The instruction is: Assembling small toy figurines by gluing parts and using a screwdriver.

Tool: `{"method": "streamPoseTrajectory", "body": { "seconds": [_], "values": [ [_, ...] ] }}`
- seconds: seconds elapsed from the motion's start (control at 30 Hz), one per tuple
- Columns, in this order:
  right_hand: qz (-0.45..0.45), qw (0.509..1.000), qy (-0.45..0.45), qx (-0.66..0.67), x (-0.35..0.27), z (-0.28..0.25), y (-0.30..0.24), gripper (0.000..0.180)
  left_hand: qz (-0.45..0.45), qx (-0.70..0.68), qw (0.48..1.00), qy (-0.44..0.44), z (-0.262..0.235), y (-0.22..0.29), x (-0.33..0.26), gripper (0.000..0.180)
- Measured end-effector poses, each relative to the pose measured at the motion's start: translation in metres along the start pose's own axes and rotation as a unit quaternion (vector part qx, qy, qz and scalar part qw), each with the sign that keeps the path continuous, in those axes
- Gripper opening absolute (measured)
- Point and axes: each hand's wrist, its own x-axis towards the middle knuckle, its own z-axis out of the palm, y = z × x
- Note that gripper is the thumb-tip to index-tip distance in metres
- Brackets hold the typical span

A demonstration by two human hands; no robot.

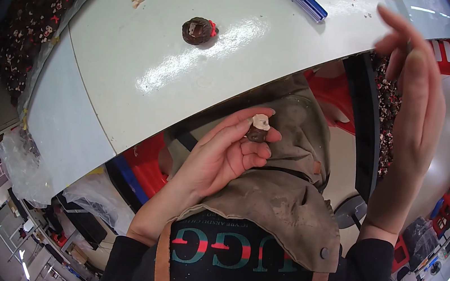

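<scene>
My left hand is in front of my apron, below the table's near edge. Its thumb and fingers pinch a small figurine part, beige above and dark brown below. On the right, my right hand is raised by the table's edge with its fingers stretched out. Nothing shows in it, and its fingertips are slightly blurred. A round dark brown doll-head piece with a red bow lies on the white table, its hollow side up.
A blue-handled screwdriver lies at the far side. Small beige pieces are scattered at the far left. A big heap of brown and red parts fills a lined container on the left. More parts are in a bin on the right.
</scene>
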Motion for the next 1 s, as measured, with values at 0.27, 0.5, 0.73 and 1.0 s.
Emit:
{"method": "streamPoseTrajectory", "body": {
  "seconds": [0.27,0.5,0.73,1.0],
  "values": [
    [0.02,0.962,-0.246,0.118,-0.042,0.023,-0.003,0.03,0.012,0.074,0.994,0.085,0.012,0.001,-0.002,0.035],
    [-0.003,0.95,-0.284,0.13,-0.058,0.043,0.004,0.032,0.053,0.123,0.987,0.087,0.012,-0.004,-0.004,0.032],
    [0.008,0.952,-0.271,0.141,-0.066,0.048,0.001,0.032,0.139,0.266,0.95,0.088,0.013,-0.011,-0.005,0.031],
    [0.006,0.962,-0.244,0.126,-0.074,0.055,-0.003,0.033,0.176,0.286,0.936,0.107,0.014,-0.015,-0.005,0.029]
  ]
}}
